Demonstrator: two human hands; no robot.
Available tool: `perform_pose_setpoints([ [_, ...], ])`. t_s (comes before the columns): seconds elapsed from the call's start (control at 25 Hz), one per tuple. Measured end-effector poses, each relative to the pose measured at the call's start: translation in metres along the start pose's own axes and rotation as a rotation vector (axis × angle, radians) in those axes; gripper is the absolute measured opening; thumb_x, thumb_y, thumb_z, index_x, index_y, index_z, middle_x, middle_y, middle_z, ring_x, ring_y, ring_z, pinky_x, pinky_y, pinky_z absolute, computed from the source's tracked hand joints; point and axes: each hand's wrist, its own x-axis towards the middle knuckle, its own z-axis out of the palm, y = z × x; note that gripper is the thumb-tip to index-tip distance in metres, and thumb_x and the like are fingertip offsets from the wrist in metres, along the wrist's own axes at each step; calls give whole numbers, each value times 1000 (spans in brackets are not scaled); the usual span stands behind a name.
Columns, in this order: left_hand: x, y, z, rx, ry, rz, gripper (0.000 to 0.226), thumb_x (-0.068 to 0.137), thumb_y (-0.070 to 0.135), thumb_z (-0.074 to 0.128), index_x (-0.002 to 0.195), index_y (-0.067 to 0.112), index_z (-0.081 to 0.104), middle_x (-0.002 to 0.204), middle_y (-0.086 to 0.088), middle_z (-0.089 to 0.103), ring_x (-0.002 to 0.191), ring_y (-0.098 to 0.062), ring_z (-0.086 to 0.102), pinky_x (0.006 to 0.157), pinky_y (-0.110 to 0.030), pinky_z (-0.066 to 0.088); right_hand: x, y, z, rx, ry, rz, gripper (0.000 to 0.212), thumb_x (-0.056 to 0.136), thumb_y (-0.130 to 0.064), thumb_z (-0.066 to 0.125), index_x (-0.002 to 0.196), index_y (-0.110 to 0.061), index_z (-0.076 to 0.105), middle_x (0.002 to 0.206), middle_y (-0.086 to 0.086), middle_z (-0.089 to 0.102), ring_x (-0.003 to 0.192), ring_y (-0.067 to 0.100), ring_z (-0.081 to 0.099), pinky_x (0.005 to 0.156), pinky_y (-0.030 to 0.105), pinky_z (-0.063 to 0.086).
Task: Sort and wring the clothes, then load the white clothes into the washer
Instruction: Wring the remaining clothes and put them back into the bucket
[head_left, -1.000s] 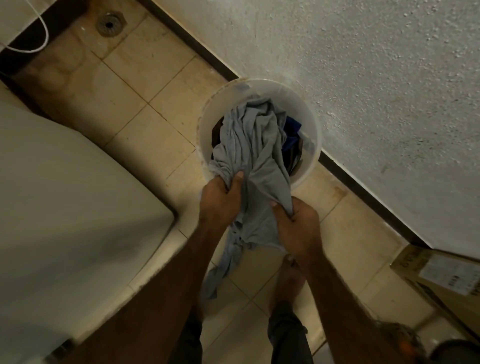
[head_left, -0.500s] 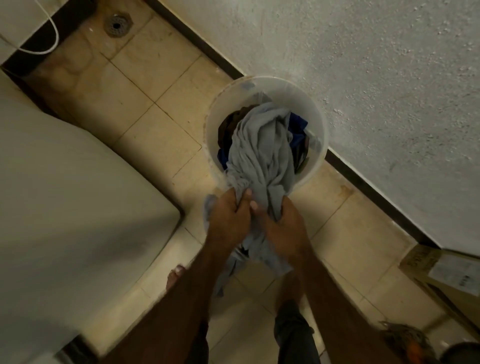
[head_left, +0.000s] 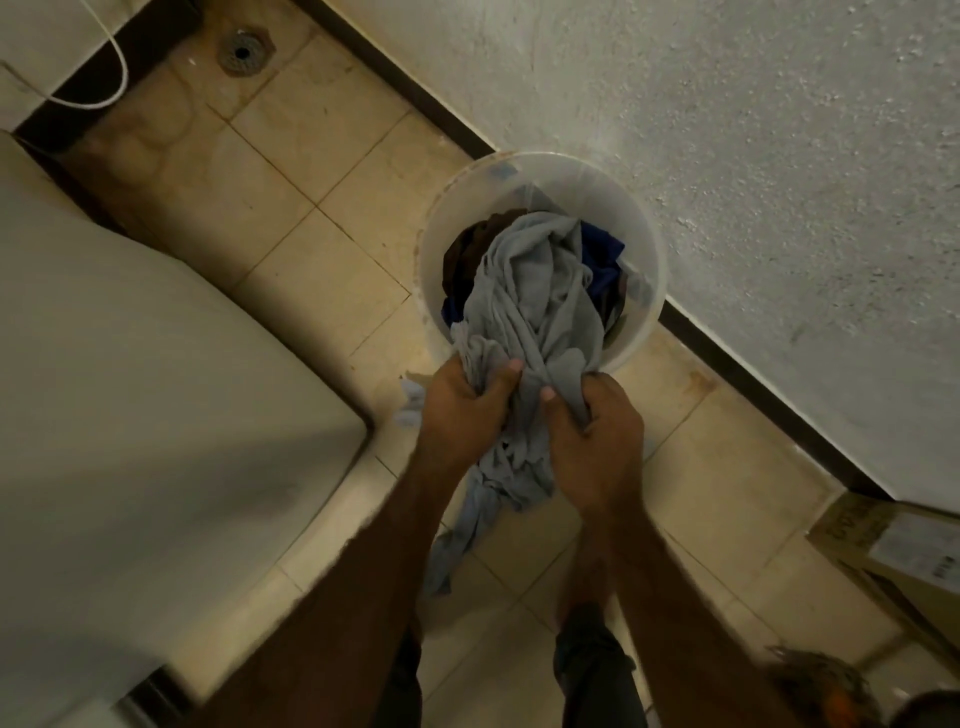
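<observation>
A pale grey garment (head_left: 535, 291) hangs half out of a white bucket (head_left: 566, 179) that stands against the wall. My left hand (head_left: 460, 410) and my right hand (head_left: 592, 436) both grip the garment close together just in front of the bucket's rim. Its bunched tail (head_left: 467, 525) dangles below my hands toward the floor. Dark blue cloth (head_left: 602, 260) and brown cloth (head_left: 467, 249) lie deeper in the bucket. The white washer (head_left: 135, 395) fills the left side, lid down.
A tiled floor (head_left: 291, 171) runs between washer and wall, with a floor drain (head_left: 241, 52) at the top. A white cable (head_left: 111, 67) loops at the top left. A cardboard box (head_left: 893, 545) sits at the right edge. My feet stand below the hands.
My two hands have come closer together on the grey garment, bunching it, and more of it is pulled out over the bucket's near rim.
</observation>
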Motion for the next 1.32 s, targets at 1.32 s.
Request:
perform_pose_setpoints([
  [1.32,-16,-5,-14,-53,136,-227,26,106,18,43,125,10,58,103,2,66,94,-8,67,81,-17,55,10,-48,-36,441,107,502,45,94,-53,57,112,-13,68,91,-6,71,78,-1,67,67,16,58],
])
